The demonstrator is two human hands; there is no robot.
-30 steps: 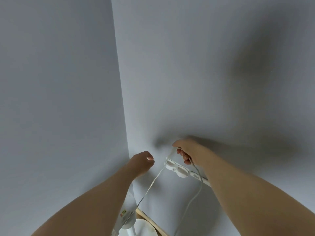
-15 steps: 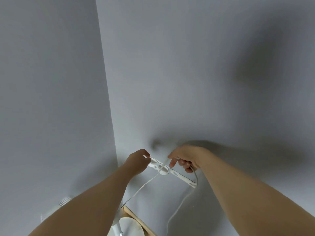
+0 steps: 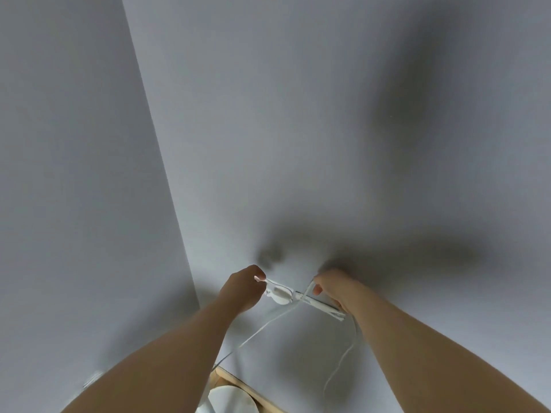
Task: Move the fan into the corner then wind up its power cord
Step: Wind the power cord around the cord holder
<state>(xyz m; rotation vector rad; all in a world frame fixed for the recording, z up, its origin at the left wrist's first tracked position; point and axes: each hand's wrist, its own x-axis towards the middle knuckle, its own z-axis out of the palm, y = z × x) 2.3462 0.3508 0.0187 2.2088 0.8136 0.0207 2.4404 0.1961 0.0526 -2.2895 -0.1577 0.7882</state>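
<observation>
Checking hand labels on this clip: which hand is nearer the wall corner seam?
Left. The left hand is just right of the corner seam, pinching the white power cord; the right hand is farther right along the wall, also holding cord.

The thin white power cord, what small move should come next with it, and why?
Probably carry the right hand over the white plastic fan handle to lay another turn; the thin white power cord hangs slack below it, while the left hand pinches the handle's other end.

Two plain grey-white painted walls [image 3: 298, 114] meet in a corner; light wooden skirting strip [image 3: 238, 383] below, soft shadows.
</observation>
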